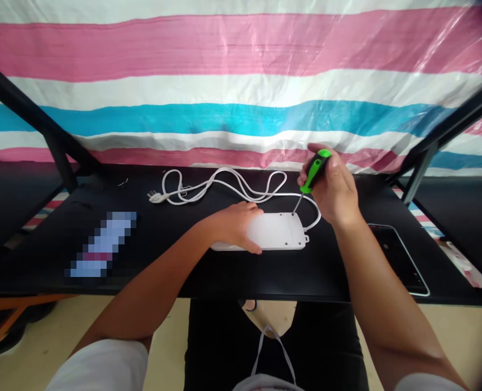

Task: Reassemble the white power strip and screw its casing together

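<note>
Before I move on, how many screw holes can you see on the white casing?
4 screw holes, toward the right end of the white casing: one at the screwdriver tip, one left of it, two along the near edge. The left hand may hide more.

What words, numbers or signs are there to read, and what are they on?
There are none I can read.
White power strip: no lettering I can make out on the side facing up.
Green-and-black screwdriver: nothing readable.
Phone: screen dark, any marks too small to read.
Pixelated patch: too blurred to read.
</note>
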